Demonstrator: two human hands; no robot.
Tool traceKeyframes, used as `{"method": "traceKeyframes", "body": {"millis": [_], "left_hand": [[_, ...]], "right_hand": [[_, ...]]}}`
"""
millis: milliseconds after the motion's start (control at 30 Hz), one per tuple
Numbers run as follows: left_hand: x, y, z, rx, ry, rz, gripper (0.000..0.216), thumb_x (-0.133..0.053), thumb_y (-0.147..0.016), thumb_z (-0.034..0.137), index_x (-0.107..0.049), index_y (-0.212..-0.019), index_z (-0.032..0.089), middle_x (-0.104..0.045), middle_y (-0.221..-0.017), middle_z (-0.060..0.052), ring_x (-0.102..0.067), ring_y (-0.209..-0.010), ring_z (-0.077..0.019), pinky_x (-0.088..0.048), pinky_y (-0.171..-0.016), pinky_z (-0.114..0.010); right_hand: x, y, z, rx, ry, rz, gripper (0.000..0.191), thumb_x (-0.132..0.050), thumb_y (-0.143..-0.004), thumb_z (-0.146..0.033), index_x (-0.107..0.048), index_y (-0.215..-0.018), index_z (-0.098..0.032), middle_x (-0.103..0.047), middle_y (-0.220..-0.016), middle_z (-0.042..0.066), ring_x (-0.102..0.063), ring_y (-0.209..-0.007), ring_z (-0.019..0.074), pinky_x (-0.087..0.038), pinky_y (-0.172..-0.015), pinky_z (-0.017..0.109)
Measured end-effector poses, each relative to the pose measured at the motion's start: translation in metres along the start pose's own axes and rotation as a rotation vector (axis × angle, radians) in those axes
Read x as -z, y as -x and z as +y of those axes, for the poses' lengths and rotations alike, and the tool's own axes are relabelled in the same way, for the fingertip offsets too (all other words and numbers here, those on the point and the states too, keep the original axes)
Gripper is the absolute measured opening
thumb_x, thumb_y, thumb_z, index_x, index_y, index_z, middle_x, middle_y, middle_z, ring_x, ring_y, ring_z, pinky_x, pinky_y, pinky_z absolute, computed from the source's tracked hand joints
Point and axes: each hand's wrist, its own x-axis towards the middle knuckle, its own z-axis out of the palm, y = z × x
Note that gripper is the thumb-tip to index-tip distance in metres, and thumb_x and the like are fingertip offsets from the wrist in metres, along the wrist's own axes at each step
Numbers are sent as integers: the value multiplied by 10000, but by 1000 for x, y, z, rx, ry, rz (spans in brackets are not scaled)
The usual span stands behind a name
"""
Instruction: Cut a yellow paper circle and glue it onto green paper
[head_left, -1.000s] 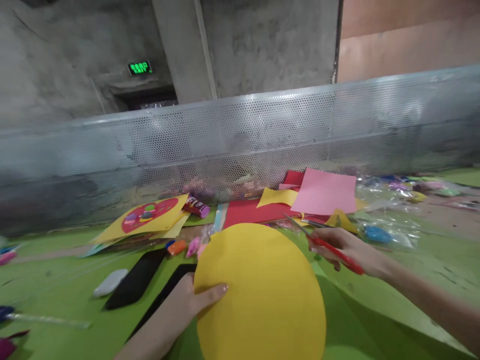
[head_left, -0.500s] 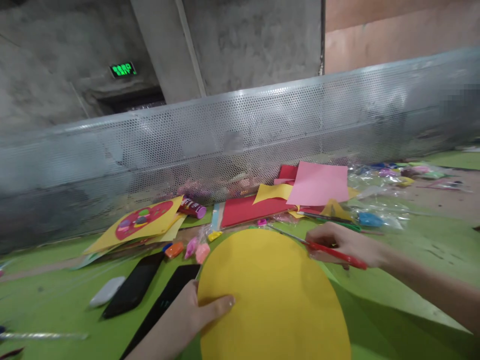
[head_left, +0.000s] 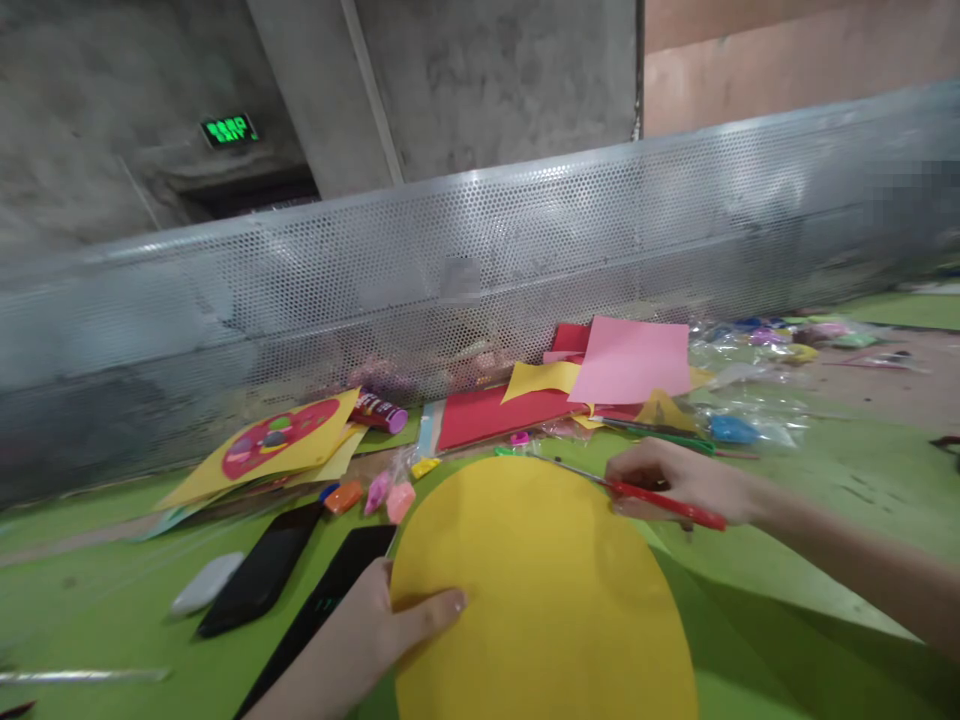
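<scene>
A large yellow paper circle (head_left: 540, 590) lies on the green table (head_left: 810, 540) in front of me. My left hand (head_left: 390, 625) grips its left edge, thumb pressed on top of the paper. My right hand (head_left: 675, 480) is closed round red-handled scissors (head_left: 637, 488), whose blades point left and touch the circle's upper right edge.
Two black phones (head_left: 262, 572) and a white eraser (head_left: 202, 585) lie to the left. Small coloured clips (head_left: 375, 495) sit beyond the circle. Red, pink and yellow sheets (head_left: 585, 385), a yellow card with a red disc (head_left: 274, 445) and plastic wrap (head_left: 750, 400) lie along a perforated metal barrier (head_left: 480, 270).
My right hand has brought the scissors down and left, from above the sheets to the circle's upper right edge. The left hand keeps its hold on the circle.
</scene>
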Motion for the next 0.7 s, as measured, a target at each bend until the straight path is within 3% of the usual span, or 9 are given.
{"method": "traceKeyframes", "body": {"millis": [700], "left_hand": [[2,-1,-1,-15,-19,-2,394,-694,-613,373,-641,-874,82,-686,-909,-152,-637,-812,-301,-511,-681,-337]], "right_hand": [[0,1,-1,-16,-2,-8,351,-458,-780,-429,-336,-563,-181,-276,-544,-62,-270,-465,65,-210,-407,200]]}}
